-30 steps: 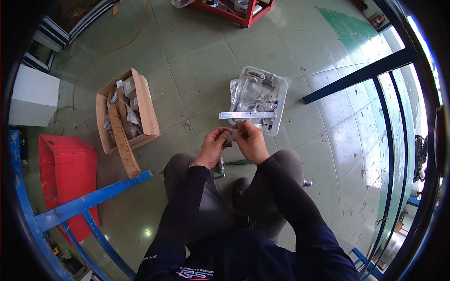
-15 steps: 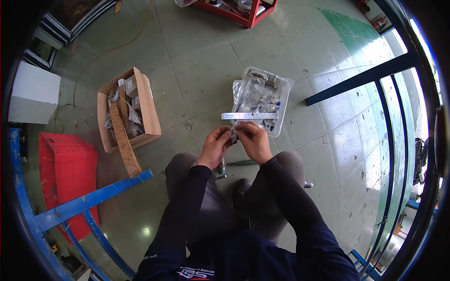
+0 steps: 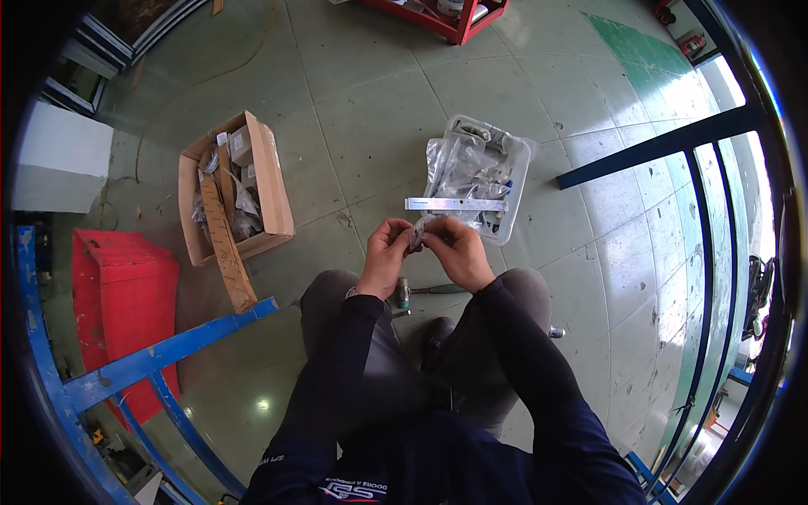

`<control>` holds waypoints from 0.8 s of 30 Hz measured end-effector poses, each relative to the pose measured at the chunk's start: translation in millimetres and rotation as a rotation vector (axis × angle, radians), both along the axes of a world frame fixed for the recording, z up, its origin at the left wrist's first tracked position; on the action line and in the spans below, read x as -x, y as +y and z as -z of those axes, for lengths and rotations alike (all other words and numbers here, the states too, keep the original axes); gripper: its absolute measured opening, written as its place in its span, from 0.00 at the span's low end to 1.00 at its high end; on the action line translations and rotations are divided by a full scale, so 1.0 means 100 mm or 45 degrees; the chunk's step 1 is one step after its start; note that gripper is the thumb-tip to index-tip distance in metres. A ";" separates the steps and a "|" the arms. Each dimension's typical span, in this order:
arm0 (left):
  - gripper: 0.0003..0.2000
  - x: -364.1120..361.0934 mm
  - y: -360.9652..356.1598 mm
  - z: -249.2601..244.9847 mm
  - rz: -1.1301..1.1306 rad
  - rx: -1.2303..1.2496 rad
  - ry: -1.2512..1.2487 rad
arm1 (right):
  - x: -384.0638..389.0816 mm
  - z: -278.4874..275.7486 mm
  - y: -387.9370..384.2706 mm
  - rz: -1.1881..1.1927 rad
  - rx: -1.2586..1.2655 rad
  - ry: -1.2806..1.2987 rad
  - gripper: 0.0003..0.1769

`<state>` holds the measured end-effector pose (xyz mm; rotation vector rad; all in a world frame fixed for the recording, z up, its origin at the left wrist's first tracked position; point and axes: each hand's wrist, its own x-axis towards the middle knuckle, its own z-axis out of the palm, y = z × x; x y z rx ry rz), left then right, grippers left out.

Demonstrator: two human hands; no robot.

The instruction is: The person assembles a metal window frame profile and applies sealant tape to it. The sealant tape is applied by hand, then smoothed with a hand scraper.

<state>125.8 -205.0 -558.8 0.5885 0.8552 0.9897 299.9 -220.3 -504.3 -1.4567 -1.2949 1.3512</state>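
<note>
My left hand (image 3: 386, 251) and my right hand (image 3: 457, 248) meet in front of my knees, both pinching a small clear plastic packet (image 3: 418, 234) held between the fingertips. What is inside the packet is too small to tell. Just beyond my hands stands a clear plastic bin (image 3: 517, 187) full of plastic-wrapped metal parts. A flat metal strip (image 3: 455, 204) lies across the bin's near rim. On the floor between my knees lies a green-handled tool (image 3: 421, 291).
An open cardboard box (image 3: 276, 195) with small cartons and a long brown strip sits at the left. A red crate (image 3: 122, 299) and blue steel frame (image 3: 160, 358) stand at the lower left. A dark blue frame (image 3: 673, 135) runs along the right. A red cart (image 3: 442, 21) is at the far top.
My hands stay together on the packet, with small finger movements. The view has shifted slightly, so everything sits a little lower right in the picture.
</note>
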 end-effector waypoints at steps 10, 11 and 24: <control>0.04 0.07 0.02 -0.01 0.096 -0.201 0.228 | -0.07 0.09 0.04 -0.077 0.051 0.116 0.14; 0.04 0.08 0.01 -0.01 0.086 -0.218 0.237 | -0.09 0.08 0.04 -0.124 0.073 0.100 0.14; 0.10 0.08 0.02 -0.06 0.029 -0.225 0.293 | -0.03 -0.07 0.00 -0.172 -0.292 -0.197 0.11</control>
